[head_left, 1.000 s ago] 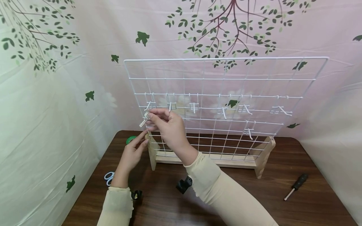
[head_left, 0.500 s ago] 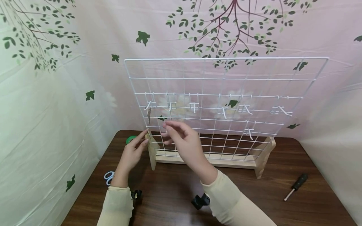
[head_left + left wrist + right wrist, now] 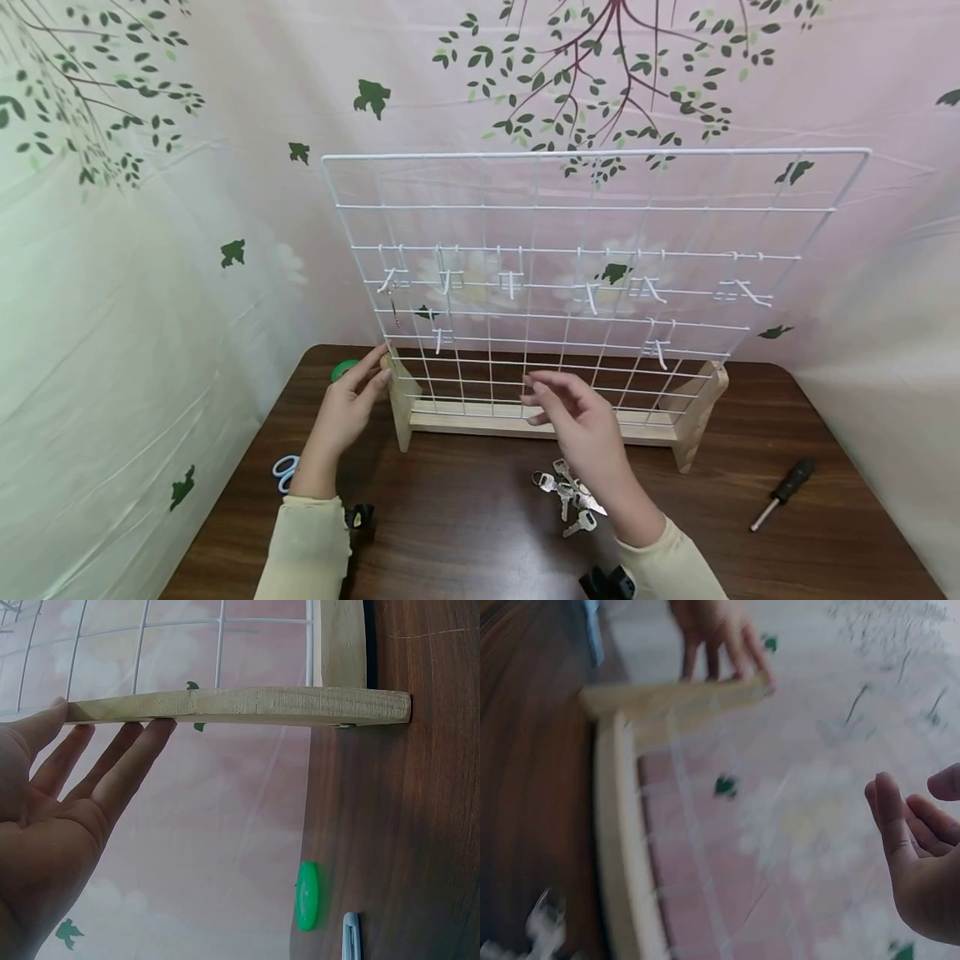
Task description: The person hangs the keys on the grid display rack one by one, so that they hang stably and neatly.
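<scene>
A white wire grid rack (image 3: 570, 207) stands upright on wooden supports. My left hand (image 3: 347, 414) touches its left wooden support (image 3: 402, 408); in the left wrist view the straight fingertips rest along the support's outer side, thumb near its end. From the leftmost hook (image 3: 387, 280) hangs a key (image 3: 394, 310), seen edge-on. My right hand (image 3: 588, 429) hovers before the rack's lower rows, fingers loosely bent with nothing between them. On the table just beneath it lies a pile of silver keys (image 3: 567, 492), partly hidden by that hand.
Several other white hooks (image 3: 512, 284) sit on the grid. A black-handled screwdriver (image 3: 792, 481) lies at the right of the brown table (image 3: 450, 533). Blue-handled scissors (image 3: 285, 471) and a green round object (image 3: 343, 370) are at the left. A leaf-printed cloth (image 3: 262, 192) hangs behind.
My right hand has let go of the key, which now hangs from the leftmost hook, and has moved right and down toward the key pile. The left hand stays on the support.
</scene>
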`<state>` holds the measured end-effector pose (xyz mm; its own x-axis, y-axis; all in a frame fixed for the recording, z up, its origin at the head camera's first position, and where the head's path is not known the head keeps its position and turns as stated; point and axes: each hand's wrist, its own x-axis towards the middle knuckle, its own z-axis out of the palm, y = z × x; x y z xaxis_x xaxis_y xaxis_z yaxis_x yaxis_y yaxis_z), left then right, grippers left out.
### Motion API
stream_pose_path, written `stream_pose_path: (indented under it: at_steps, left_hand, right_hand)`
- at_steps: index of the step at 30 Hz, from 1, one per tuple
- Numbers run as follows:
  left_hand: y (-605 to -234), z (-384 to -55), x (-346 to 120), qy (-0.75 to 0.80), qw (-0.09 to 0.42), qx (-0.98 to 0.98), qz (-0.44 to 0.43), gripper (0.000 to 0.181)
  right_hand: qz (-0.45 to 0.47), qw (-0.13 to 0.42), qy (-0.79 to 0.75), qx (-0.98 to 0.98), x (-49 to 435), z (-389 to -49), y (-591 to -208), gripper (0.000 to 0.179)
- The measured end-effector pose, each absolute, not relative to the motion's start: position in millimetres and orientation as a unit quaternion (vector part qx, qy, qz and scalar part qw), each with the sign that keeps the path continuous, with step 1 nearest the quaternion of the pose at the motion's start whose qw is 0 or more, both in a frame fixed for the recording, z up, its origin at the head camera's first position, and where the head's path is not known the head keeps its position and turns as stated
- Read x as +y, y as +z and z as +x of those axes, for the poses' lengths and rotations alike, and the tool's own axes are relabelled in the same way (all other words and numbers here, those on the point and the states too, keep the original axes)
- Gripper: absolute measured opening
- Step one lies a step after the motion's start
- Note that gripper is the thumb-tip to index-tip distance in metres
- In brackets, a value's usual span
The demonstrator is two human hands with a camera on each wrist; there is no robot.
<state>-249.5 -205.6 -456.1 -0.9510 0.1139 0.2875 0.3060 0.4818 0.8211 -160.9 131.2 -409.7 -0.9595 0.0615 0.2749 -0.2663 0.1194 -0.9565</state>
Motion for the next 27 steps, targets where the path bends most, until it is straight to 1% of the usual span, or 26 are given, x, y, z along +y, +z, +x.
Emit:
stream_pose_path:
  at_steps: [3, 6, 9, 12, 16, 20, 27]
  left_hand:
    - [-455.4, -249.2, -205.7, -0.499, 0.093, -0.853, -0.124, 0.049]
    - [-455.4, -249.3, -206.1, -0.497, 0.093, -0.854, -0.124, 0.049]
    - [-455.3, -249.3, -206.2, -0.495, 0.094, -0.855, -0.122, 0.049]
    - [-455.5, -249.7, -206.2, -0.490, 0.096, -0.858, -0.119, 0.049]
    - [-456.3, -250.9, -206.4, -0.485, 0.095, -0.861, -0.118, 0.050]
    - [-456.6, -251.7, -207.1, -0.486, 0.093, -0.860, -0.120, 0.050]
    - [-457.7, -252.2, -206.5, -0.506, 0.084, -0.850, -0.119, 0.050]
  right_hand:
    - [0.023, 0.091, 0.633, -0.768, 144.8, -160.2, -426.9, 0.024]
    - [-0.006, 0.045, 0.603, -0.796, 155.0, -160.3, -445.6, 0.026]
    - [-0.002, 0.006, 0.581, -0.814, 164.0, -162.1, -466.5, 0.030]
    - [0.005, -0.018, 0.563, -0.826, 171.5, -165.1, -487.4, 0.032]
    - [0.007, -0.023, 0.519, -0.854, 179.5, -167.8, -508.0, 0.028]
    - [0.024, -0.015, 0.457, -0.889, 185.4, -168.7, -518.4, 0.025]
    - [0.103, -0.010, 0.356, -0.929, 189.4, -173.5, -521.9, 0.024]
